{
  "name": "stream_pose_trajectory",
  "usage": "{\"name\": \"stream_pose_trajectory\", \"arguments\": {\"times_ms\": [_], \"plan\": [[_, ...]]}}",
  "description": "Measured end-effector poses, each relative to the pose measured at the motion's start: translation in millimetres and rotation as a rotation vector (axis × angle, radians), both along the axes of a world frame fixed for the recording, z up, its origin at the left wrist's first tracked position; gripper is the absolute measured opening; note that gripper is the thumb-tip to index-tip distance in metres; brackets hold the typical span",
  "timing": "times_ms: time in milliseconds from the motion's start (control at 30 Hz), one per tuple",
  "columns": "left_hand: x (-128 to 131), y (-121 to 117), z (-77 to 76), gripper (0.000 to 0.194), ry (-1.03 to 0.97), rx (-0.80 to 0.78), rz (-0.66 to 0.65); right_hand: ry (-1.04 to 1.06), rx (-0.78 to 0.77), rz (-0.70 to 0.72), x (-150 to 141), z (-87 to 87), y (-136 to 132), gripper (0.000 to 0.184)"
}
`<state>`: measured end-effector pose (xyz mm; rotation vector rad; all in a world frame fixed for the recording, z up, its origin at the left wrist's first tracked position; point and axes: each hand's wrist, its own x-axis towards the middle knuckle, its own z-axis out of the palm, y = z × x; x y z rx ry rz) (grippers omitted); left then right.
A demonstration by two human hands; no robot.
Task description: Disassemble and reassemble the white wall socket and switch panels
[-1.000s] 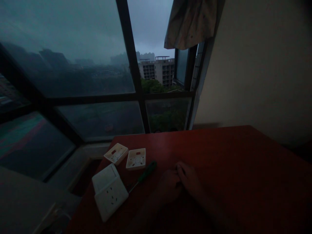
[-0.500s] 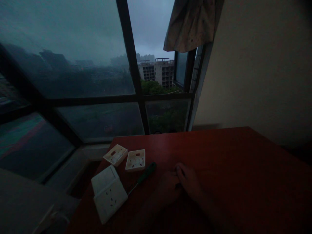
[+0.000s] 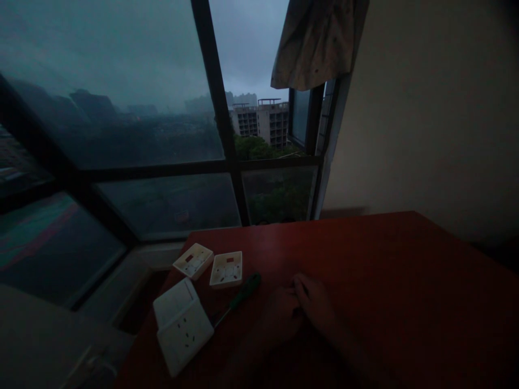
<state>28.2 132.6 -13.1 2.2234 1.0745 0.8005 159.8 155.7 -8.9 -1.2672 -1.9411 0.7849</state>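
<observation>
My left hand [image 3: 279,310] and my right hand [image 3: 315,302] rest together on the red-brown table, fingers curled in and touching. No object shows in either, though the light is very dim. Left of them lies a screwdriver [image 3: 245,290] with a green handle, its shaft pointing at two white faceplates. The nearer one is a socket plate [image 3: 185,337] with slots. A second white plate [image 3: 173,303] adjoins it, its front hard to make out. Behind these are two open, shallow white mounting boxes, one tilted box [image 3: 194,260] and one squarer box [image 3: 226,270].
The table [image 3: 385,270] stretches off to the right, with its far edge along a dark-framed window [image 3: 231,162]. A beige wall [image 3: 425,119] rises at the right. Brown cloth [image 3: 314,48] hangs over an open pane. At lower left there is a pale surface [image 3: 48,324].
The view has tilted up very slightly, so everything sits a little lower. Both hands and the objects on the table stay where they were.
</observation>
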Motion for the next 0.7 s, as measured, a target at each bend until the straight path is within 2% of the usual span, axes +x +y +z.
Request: {"name": "stream_pose_trajectory", "arguments": {"times_ms": [300,700], "plan": [[-0.7,-0.3,1.1,0.024,0.024,-0.007,0.009,0.006,-0.004,0.008,-0.1,2.5,-0.7,0.03],[-0.9,0.2,-4.8,0.023,0.023,-0.013,0.031,0.0,0.001,0.006,-0.6,0.4,0.7,0.03]]}}
